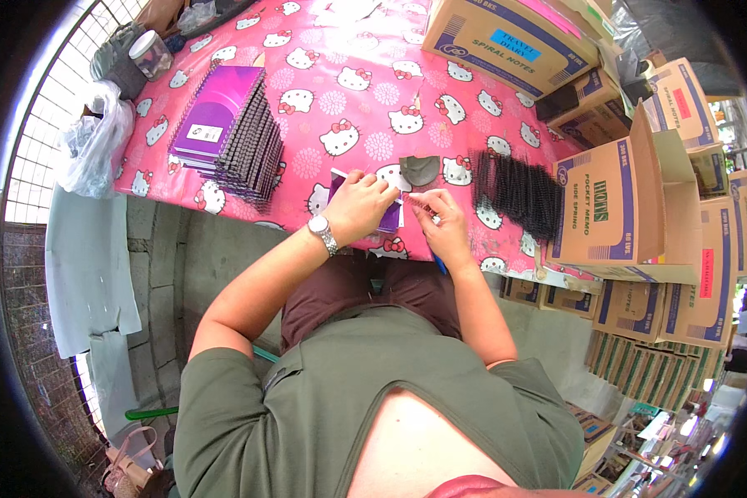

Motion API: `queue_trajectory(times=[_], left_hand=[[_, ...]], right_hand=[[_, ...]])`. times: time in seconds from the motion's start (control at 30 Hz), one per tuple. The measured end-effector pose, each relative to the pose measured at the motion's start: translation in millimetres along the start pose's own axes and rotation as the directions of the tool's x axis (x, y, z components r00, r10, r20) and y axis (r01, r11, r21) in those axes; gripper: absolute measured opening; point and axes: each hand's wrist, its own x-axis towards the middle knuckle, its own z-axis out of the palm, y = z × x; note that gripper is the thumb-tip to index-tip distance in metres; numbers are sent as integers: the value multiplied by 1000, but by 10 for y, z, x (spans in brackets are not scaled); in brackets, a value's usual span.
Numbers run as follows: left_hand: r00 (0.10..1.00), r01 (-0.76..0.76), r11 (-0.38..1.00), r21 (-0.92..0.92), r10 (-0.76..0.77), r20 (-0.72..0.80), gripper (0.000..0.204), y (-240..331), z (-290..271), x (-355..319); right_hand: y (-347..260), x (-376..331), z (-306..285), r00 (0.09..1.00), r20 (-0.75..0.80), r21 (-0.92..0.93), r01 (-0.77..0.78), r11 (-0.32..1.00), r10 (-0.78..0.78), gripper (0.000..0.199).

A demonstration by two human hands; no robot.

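My left hand (363,204), with a watch on its wrist, is closed on a small purple notebook (389,219) at the table's near edge. Its fingers lie over the cover and hide much of it. At the notebook's right side my right hand (443,224) pinches a thin dark spiral coil (415,201) against the page edge. How far the coil runs through the holes is too small to tell. Just beyond the hands lies a dark grey flat piece (420,171). A pile of loose black spiral coils (519,196) rests to the right of my right hand.
A tall stack of purple spiral notebooks (224,124) stands on the left of the pink patterned table cover (332,104). An open cardboard box (598,203) sits at the right, with a closed-sided carton (506,46) behind. A plastic bag (98,141) hangs at the left edge.
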Motion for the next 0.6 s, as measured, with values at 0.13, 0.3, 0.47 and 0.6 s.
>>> queue_trajectory(times=[0.13,0.3,0.47,0.6], left_hand=[[990,7,999,-32,-12,-138,14,64,43,-54],[981,-15,998,-54,4,-195,13,53,100,-29],[986,-30,999,-33,24,-163,21,11,95,-27],[978,1,999,-41,-9,-208,24,68,115,-29]], right_hand=[[27,-57,-23,1000,20,-12,-12,1000,13,26],[56,2,-93,989,144,84,-43,996,31,25],[169,36,-78,980,185,94,60,994,-77,24],[156,31,-104,908,314,317,-375,871,277,30]])
